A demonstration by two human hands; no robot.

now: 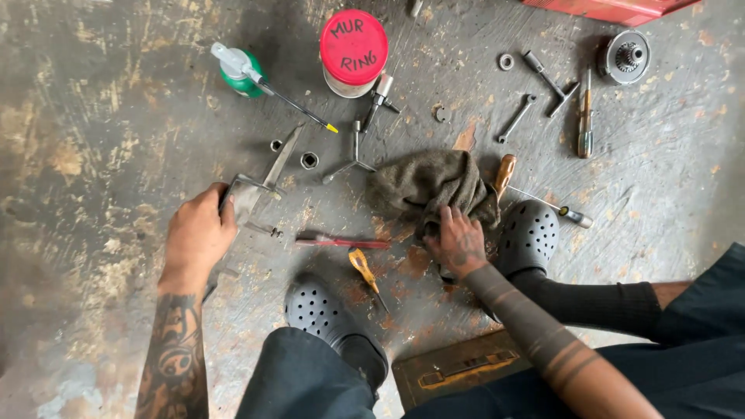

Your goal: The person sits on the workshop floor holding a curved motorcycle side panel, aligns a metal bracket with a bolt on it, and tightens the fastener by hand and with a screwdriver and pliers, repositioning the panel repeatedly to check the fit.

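Stained grey concrete floor [93, 116] | left hand [198, 233] grips flat grey metal bracket [252, 190] | right hand [458, 240] clutches crumpled olive cloth rag [423, 186] | wiping step; next needs rag brought onto bracket.

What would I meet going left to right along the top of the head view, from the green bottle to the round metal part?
Green squeeze bottle → red-lidded can → small metal washer → T-handle wrench → screwdriver → round metal gear part.
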